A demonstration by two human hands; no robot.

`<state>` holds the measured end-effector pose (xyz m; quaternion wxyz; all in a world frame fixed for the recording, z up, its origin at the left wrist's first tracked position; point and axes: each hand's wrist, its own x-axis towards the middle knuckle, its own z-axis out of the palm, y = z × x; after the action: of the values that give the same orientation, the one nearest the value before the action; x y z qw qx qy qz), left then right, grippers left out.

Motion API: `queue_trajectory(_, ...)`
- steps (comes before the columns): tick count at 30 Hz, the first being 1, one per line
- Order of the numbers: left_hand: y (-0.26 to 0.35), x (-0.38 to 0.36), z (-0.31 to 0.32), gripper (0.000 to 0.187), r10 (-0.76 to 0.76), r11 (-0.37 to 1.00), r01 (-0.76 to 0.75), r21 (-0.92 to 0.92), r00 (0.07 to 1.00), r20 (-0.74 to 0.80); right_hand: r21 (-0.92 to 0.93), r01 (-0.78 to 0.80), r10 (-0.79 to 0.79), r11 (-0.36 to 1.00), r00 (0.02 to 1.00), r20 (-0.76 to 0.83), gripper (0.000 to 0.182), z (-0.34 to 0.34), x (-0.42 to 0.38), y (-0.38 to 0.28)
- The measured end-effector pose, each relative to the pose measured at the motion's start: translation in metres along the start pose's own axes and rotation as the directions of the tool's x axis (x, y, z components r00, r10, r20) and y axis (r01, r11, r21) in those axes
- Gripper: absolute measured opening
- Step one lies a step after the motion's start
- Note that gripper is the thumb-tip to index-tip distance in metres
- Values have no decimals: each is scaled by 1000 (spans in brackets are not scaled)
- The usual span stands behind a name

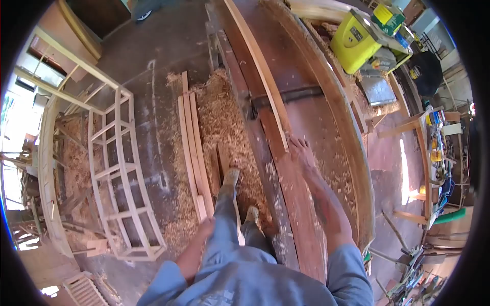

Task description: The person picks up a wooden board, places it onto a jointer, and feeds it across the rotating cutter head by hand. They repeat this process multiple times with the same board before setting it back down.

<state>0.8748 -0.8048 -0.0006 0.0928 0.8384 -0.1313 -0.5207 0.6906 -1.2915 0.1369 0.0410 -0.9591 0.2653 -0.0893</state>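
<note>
My right hand reaches forward over the workbench, its fingers stretched out beside the near end of a long pale wooden strip. The fingertips are right at the edge of that strip, which runs lengthwise along the reddish-brown bench top. My left hand hangs low by my left thigh, its fingers mostly hidden from this angle. Close ahead of it are the near ends of several long wooden strips lying on the floor.
Wood shavings cover the floor around my feet. On the left stands a slatted wooden frame. A yellow-green machine sits beyond the bench at the upper right. Tools and clutter fill a rack on the far right.
</note>
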Motion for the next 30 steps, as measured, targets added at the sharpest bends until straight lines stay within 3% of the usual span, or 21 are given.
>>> queue_trajectory(1, 34, 3, -4, 57, 19, 1000, -19, -4, 1000, -3, -1, 30, -30, 1000, 994, -103, 40, 2, 27, 7)
queue_trajectory(2, 69, -25, 0, 66, -58, 985, 68, 157, 996, -70, 3, 66, -64, 998, 981, -182, 40, 7, 43, 12)
queue_trajectory(3, 90, -51, 6, 77, -145, 937, 179, 299, 981, -132, 4, 82, -80, 997, 986, -146, 40, 8, 55, 16)
queue_trajectory(7, 103, -39, -15, 94, -202, 966, 191, 173, 978, 45, -42, 65, -68, 997, 995, -76, 45, 16, 131, 29)
queue_trajectory(11, 111, -43, -23, 95, -178, 982, 174, 75, 983, 39, -98, 80, -85, 992, 995, -54, 38, 11, 176, 33)
queue_trajectory(13, 114, -46, -16, 95, -176, 984, 174, 39, 983, 43, -30, 80, -83, 996, 989, -125, 36, 8, 178, 35)
queue_trajectory(24, 108, -50, -16, 93, -156, 987, 157, 25, 987, -34, 26, 55, -51, 998, 987, -152, 37, 13, 213, 38)
queue_trajectory(30, 105, -51, -16, 90, -176, 984, 176, -5, 984, -28, -30, -113, 112, 993, 993, -34, 38, 5, 259, 24)
